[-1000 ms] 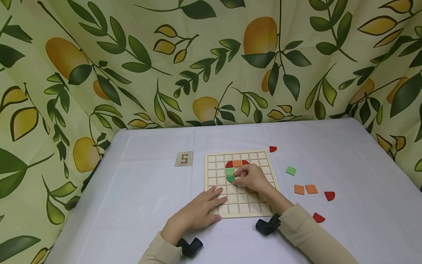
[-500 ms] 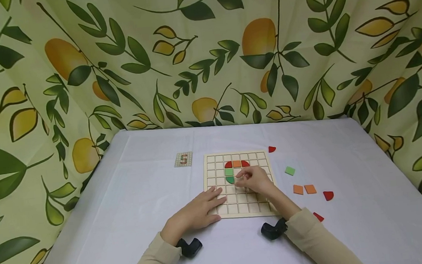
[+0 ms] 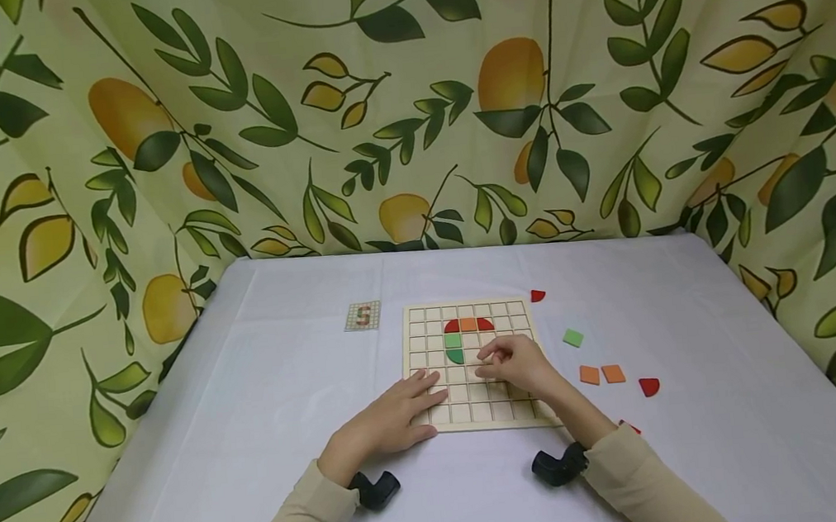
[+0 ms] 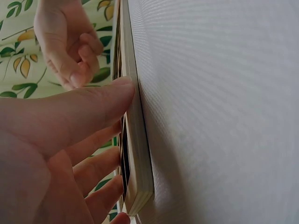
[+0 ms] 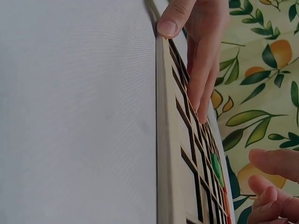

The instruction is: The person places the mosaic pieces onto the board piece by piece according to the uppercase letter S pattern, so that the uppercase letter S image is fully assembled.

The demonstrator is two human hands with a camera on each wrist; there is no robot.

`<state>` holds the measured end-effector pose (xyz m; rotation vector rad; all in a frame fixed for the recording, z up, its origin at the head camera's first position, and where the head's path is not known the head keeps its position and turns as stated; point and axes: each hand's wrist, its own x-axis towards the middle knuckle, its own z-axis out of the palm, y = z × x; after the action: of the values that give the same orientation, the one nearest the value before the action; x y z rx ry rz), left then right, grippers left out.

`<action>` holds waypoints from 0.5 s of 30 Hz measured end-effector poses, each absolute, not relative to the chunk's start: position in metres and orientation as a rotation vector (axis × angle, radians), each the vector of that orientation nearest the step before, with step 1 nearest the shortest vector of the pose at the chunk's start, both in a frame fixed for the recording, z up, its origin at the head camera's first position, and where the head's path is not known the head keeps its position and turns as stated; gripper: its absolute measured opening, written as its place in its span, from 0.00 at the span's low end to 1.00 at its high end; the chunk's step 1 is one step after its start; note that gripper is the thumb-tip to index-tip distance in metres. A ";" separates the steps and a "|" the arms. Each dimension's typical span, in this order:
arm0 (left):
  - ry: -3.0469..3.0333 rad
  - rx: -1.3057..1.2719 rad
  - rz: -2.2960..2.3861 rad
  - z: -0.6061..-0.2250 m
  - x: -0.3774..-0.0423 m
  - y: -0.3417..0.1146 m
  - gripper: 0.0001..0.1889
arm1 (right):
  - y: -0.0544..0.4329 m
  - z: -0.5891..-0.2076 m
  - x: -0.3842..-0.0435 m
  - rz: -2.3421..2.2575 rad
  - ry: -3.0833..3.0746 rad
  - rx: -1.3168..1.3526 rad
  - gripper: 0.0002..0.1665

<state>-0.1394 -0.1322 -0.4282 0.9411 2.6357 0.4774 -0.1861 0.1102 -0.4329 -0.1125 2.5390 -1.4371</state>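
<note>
A wooden grid board [image 3: 461,415] lies on the white table. My left hand [image 3: 390,417] rests on its near-left corner with fingers spread; in the left wrist view the thumb [image 4: 107,100] touches the edge. Over the board's right half hovers my right hand [image 3: 517,364], fingers loosely bent and holding nothing. Left of it in the grid sit a dark green quarter-circle [image 3: 455,356], a light green square [image 3: 453,341], a red quarter-circle [image 3: 452,326], an orange square [image 3: 467,325] and another red quarter-circle [image 3: 485,324].
A small pattern card [image 3: 362,316] lies beyond the board's left side. To the right are a loose green square [image 3: 572,338], two orange squares [image 3: 589,375] and several red quarter-circles [image 3: 649,387], one partly behind the right sleeve [image 3: 645,473]. A patterned curtain [image 3: 406,129] surrounds the table.
My right hand has drawn back to the right and toward me, away from the dark green quarter-circle, which stays in the grid. The left hand has not moved.
</note>
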 end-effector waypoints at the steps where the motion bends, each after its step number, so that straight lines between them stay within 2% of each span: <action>1: 2.637 0.943 0.474 -0.428 -0.139 -0.132 0.28 | 0.112 -0.433 -0.185 -1.444 2.532 -0.108 0.12; 15: 2.641 0.934 0.475 -0.429 -0.139 -0.132 0.28 | 0.138 -0.426 -0.170 -1.427 2.565 -0.109 0.14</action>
<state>-0.1391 -0.1317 -0.4288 0.9337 2.6406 0.4753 -0.1703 0.1383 -0.4262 -0.1090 2.5654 -1.4269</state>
